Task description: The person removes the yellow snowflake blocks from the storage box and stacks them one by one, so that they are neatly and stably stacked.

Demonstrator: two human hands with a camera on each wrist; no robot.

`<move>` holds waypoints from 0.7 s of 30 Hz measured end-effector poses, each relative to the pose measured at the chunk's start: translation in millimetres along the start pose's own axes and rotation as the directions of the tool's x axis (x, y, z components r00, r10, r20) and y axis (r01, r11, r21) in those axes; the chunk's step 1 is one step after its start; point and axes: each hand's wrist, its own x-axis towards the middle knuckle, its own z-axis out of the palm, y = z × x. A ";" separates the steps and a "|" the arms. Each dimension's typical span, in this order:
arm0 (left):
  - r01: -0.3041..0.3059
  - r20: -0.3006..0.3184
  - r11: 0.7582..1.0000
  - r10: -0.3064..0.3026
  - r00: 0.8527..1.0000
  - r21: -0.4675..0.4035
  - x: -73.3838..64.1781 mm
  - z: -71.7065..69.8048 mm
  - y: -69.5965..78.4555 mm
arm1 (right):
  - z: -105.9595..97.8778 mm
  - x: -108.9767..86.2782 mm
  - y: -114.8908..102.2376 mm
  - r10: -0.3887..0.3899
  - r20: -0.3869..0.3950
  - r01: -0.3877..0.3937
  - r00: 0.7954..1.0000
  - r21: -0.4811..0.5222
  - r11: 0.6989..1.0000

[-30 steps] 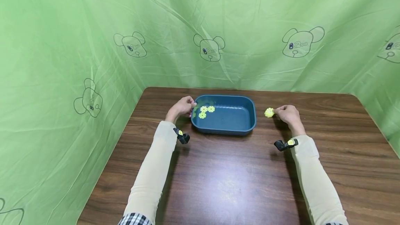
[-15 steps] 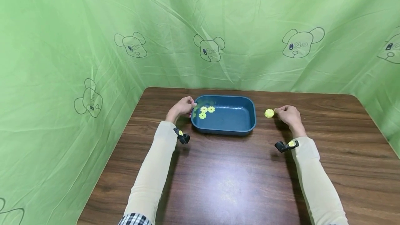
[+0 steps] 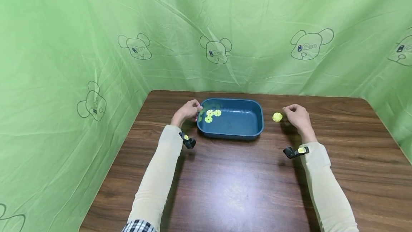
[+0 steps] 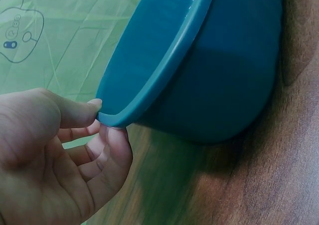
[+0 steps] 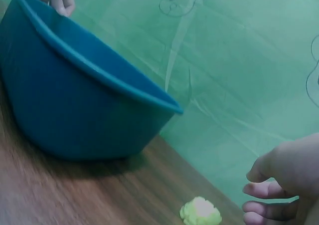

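A dark blue rectangular plastic basin (image 3: 231, 122) with rounded corners stands on the table. My left hand (image 3: 188, 110) pinches its far left corner rim between thumb and fingers, plain in the left wrist view. Inside, at the basin's left end, lie several small flat yellow flower shapes (image 3: 209, 119). Right of the basin a yellow-green scalloped, flower-like piece (image 3: 277, 117) rests on the table; the right wrist view shows its paler top (image 5: 200, 211). My right hand (image 3: 297, 116) hovers just right of that piece, apart from it, with fingers loosely bent and nothing held.
The brown wood-grain table (image 3: 231, 174) has rounded far corners. A green curtain (image 3: 257, 63) printed with bear heads hangs behind it and along both sides. Black cameras are strapped to the left wrist (image 3: 187, 140) and right wrist (image 3: 295, 152).
My right hand has let go of the yellow flower-like piece and risen slightly away from it. The piece stays on the table. My left hand and the basin have not moved.
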 end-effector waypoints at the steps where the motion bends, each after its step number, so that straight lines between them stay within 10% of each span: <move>1: 0.000 0.003 1.000 0.000 1.000 0.000 -0.3 -0.2 0.1 | -0.1 -0.6 -2.5 -0.003 0.006 0.003 1.000 0.010 1.000; 21: 0.009 0.005 1.000 -0.009 1.000 -0.008 1.7 -1.8 1.1 | 8.1 -2.5 -46.4 -0.119 0.116 0.099 0.986 0.164 0.982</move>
